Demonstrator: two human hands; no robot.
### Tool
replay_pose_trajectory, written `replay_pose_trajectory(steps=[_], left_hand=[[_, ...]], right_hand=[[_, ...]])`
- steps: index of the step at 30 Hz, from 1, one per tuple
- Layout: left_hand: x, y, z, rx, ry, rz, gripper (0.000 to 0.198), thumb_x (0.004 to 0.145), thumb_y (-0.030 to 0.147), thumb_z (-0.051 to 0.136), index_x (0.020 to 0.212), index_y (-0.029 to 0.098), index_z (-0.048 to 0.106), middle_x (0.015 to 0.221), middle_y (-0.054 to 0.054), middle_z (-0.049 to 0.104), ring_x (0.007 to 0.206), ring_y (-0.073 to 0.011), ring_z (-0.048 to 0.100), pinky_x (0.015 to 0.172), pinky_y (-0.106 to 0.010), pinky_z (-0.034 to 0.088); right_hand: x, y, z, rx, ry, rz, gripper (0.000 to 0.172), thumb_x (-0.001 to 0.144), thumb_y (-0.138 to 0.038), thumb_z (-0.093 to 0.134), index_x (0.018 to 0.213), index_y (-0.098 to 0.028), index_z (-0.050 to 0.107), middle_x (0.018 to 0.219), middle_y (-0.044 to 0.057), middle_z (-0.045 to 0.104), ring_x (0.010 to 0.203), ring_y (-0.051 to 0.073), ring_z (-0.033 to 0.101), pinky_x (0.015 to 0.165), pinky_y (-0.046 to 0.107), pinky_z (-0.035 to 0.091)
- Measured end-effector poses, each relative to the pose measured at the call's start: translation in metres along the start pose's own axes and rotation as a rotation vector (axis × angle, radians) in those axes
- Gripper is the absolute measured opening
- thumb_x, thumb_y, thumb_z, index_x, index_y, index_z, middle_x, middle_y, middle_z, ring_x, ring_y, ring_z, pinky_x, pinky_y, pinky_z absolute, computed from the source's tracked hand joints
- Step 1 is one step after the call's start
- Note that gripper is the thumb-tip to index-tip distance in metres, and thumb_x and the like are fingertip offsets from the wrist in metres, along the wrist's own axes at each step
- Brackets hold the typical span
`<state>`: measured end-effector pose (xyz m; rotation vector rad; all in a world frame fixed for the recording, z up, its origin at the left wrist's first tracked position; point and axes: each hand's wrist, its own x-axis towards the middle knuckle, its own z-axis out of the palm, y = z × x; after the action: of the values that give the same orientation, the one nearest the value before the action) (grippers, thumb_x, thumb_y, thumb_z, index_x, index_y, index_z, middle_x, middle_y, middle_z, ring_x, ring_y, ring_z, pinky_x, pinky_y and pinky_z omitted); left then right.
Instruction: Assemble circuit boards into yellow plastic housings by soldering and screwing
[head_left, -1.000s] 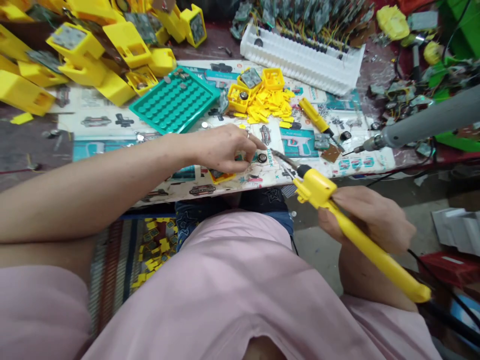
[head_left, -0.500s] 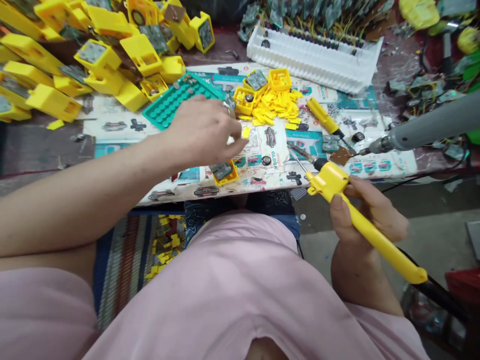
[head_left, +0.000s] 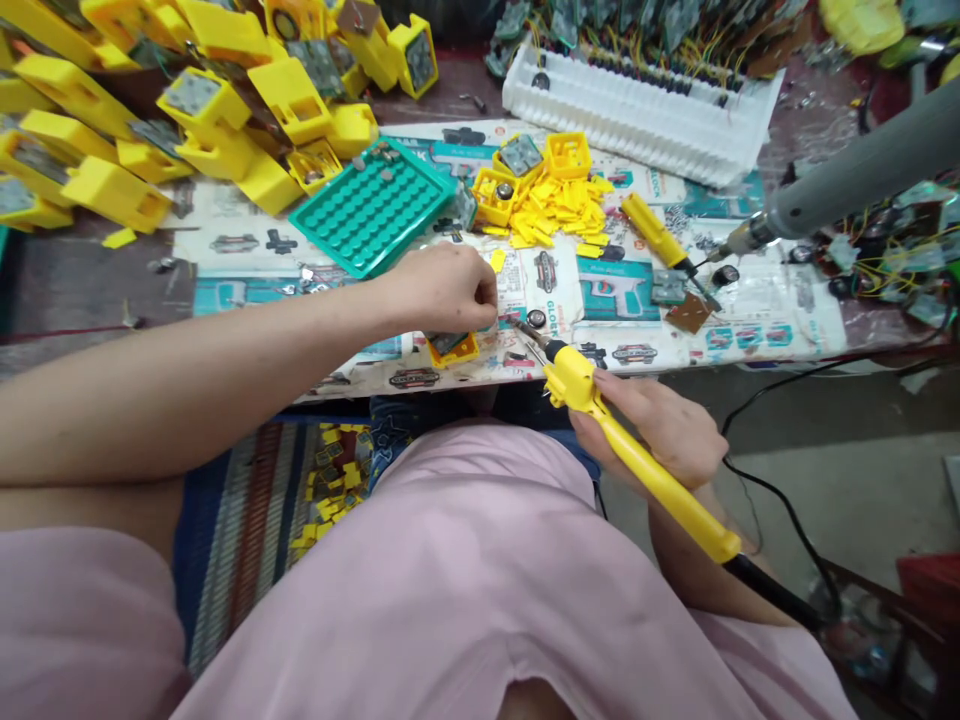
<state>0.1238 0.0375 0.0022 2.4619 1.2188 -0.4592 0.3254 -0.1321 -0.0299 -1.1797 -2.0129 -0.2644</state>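
My right hand (head_left: 660, 425) grips a yellow soldering iron (head_left: 641, 460), a gun-shaped one with a thin metal feed tube beside its tip. The tip points left, close to the fingers of my left hand (head_left: 446, 285). Those fingers are closed in a pinch; whatever lies between them is too small or hidden to make out. Just below the left hand sits a small yellow case (head_left: 454, 350) with a grey circuit part in it, partly covered by the hand. A round dark component (head_left: 535, 319) lies right of the left fingertips.
A green ridged tray (head_left: 367, 210) lies behind my left hand. Beyond it are a heap of yellow housings (head_left: 225, 150), loose yellow pieces (head_left: 559, 212), and a white ridged rack (head_left: 637, 120) with wired parts. A grey electric screwdriver (head_left: 847, 170) reaches in from the right above a yellow-handled tool (head_left: 654, 232).
My left hand has drawn back from the green tray toward the small yellow case. My right hand has brought the soldering iron leftward, its tip now near the left fingers.
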Motion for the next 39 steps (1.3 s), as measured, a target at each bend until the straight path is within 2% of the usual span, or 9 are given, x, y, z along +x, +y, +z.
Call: replay_pose_trajectory(steps=[8, 11, 16, 22, 27, 34, 39], left_hand=[[0.002, 0.004, 0.000, 0.033, 0.003, -0.027, 0.035, 0.079, 0.038, 0.052, 0.096, 0.021, 0.077, 0.093, -0.005, 0.077, 0.096, -0.0242, 0.070, 0.077, -0.027, 0.047], [0.002, 0.003, 0.000, 0.012, 0.018, -0.003, 0.034, 0.078, 0.038, 0.053, 0.094, 0.021, 0.077, 0.091, -0.004, 0.077, 0.092, -0.0227, 0.070, 0.073, -0.026, 0.046], [-0.002, -0.003, -0.001, -0.079, 0.002, 0.009, 0.032, 0.076, 0.036, 0.054, 0.094, 0.022, 0.077, 0.084, -0.001, 0.077, 0.087, -0.0185, 0.069, 0.071, -0.023, 0.045], [0.002, -0.006, 0.000, -0.003, -0.049, 0.022, 0.034, 0.076, 0.038, 0.055, 0.096, 0.024, 0.078, 0.087, -0.002, 0.077, 0.095, -0.0223, 0.069, 0.081, -0.026, 0.048], [0.011, -0.002, -0.008, 0.031, -0.106, 0.044, 0.032, 0.074, 0.036, 0.058, 0.095, 0.022, 0.078, 0.083, -0.003, 0.076, 0.090, -0.0241, 0.069, 0.076, -0.028, 0.048], [0.015, -0.006, -0.009, -0.014, -0.097, 0.091, 0.027, 0.071, 0.035, 0.058, 0.086, 0.021, 0.077, 0.072, 0.000, 0.073, 0.076, -0.0170, 0.066, 0.067, -0.023, 0.044], [0.006, -0.021, -0.009, -0.177, -0.124, 0.127, 0.028, 0.074, 0.040, 0.057, 0.082, 0.021, 0.075, 0.069, 0.001, 0.071, 0.072, -0.0144, 0.064, 0.070, -0.023, 0.045]], right_hand=[[0.014, -0.004, 0.001, -0.017, -0.027, -0.037, 0.035, 0.084, -0.020, 0.074, 0.117, -0.018, 0.063, 0.076, 0.000, 0.076, 0.064, 0.012, 0.071, 0.064, 0.022, 0.059], [0.019, -0.007, -0.001, -0.035, -0.071, -0.044, 0.037, 0.085, -0.019, 0.073, 0.120, -0.019, 0.063, 0.076, 0.000, 0.076, 0.063, 0.012, 0.070, 0.065, 0.022, 0.058], [0.022, -0.008, -0.005, -0.003, -0.131, -0.065, 0.044, 0.081, -0.015, 0.076, 0.122, -0.010, 0.061, 0.079, 0.002, 0.075, 0.067, 0.013, 0.070, 0.070, 0.025, 0.058], [0.017, -0.004, -0.001, 0.013, -0.026, -0.063, 0.055, 0.077, -0.012, 0.078, 0.129, -0.012, 0.060, 0.081, 0.005, 0.077, 0.068, 0.016, 0.071, 0.066, 0.026, 0.058], [0.019, -0.005, -0.001, -0.017, -0.069, -0.080, 0.044, 0.082, -0.018, 0.076, 0.123, -0.016, 0.060, 0.080, 0.002, 0.077, 0.065, 0.014, 0.071, 0.066, 0.024, 0.059], [0.027, -0.005, -0.002, -0.029, -0.163, -0.122, 0.040, 0.084, -0.018, 0.073, 0.122, -0.016, 0.061, 0.079, 0.000, 0.075, 0.065, 0.012, 0.069, 0.067, 0.023, 0.057], [0.024, -0.003, -0.003, -0.005, -0.136, -0.129, 0.046, 0.083, -0.018, 0.073, 0.127, -0.017, 0.059, 0.078, 0.000, 0.075, 0.064, 0.012, 0.069, 0.065, 0.024, 0.057]])
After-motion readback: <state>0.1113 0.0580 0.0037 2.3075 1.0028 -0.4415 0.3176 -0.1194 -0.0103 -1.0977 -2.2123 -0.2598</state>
